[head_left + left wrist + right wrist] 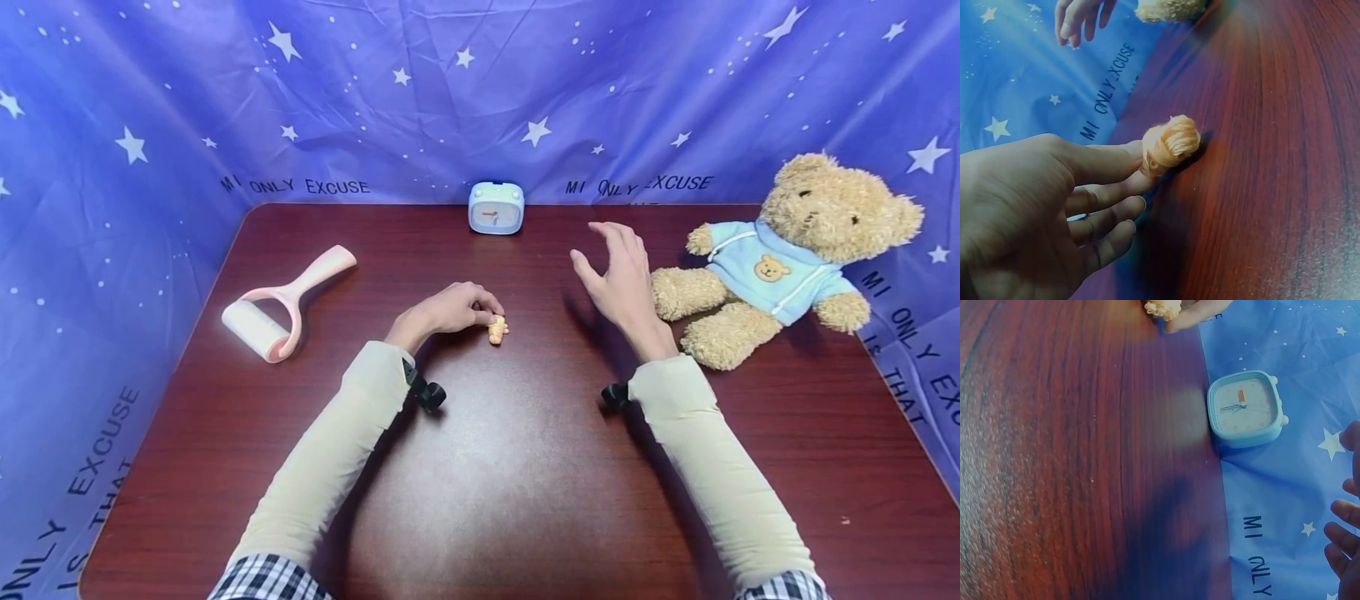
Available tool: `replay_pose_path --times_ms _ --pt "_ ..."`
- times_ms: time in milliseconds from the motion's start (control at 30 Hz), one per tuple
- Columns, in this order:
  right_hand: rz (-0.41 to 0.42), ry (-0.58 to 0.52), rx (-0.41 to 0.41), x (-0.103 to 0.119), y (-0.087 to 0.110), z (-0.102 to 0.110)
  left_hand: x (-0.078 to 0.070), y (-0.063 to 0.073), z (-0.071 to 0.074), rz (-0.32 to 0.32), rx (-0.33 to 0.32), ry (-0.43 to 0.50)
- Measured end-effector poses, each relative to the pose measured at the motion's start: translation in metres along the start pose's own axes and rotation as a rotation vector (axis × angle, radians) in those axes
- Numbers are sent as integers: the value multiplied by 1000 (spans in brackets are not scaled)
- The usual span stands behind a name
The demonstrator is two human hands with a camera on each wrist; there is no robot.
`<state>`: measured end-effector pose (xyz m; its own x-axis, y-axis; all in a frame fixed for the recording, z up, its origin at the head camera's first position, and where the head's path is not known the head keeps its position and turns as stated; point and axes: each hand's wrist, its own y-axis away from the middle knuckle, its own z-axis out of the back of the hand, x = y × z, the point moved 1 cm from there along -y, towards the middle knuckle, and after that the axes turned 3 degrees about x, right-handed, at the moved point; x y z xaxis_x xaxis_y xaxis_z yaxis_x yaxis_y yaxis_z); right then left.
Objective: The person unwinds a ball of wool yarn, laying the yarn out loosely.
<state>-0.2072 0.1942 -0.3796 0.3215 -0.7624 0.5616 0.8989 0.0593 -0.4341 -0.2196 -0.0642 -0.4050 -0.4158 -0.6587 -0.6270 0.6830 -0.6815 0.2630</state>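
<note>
Between the thumb and fingers of my left hand (450,308) is a small bundle of pale orange thread (497,330), pinched at one end. Close up in the left wrist view, the bundle (1172,140) shows shiny strands wound round its middle, with a looped end pointing away from the hand. It is close over the dark red table. My right hand (621,279) holds nothing, its fingers spread and loosely bent. It is nearest to the teddy bear (780,267), just left of the bear's leg, and only its fingers show at the edge of the right wrist view.
At the table's back edge stands a light blue alarm clock (496,208). A pink-handled lint roller (288,304) lies on the left of the table (510,500). A blue curtain (420,100) with white stars hangs behind and along the sides.
</note>
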Motion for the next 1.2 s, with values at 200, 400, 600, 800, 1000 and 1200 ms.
replay_pose_path --times_ms 200,400,600,800,1000,1200 --pt "11 -2 1 2 1 0 0 1 -2 18 -8 33" --pt "54 -31 12 4 3 -3 4 2 -5 16 -6 128" --pt "93 -78 27 11 8 -8 8 4 -2 6 -62 312" --pt "139 -135 47 20 15 -15 9 9 5 -13 -127 470" --pt "184 -232 103 33 23 -21 9 13 10 -31 -190 485" --pt "186 -323 220 46 30 -27 7 17 12 -45 -213 501"
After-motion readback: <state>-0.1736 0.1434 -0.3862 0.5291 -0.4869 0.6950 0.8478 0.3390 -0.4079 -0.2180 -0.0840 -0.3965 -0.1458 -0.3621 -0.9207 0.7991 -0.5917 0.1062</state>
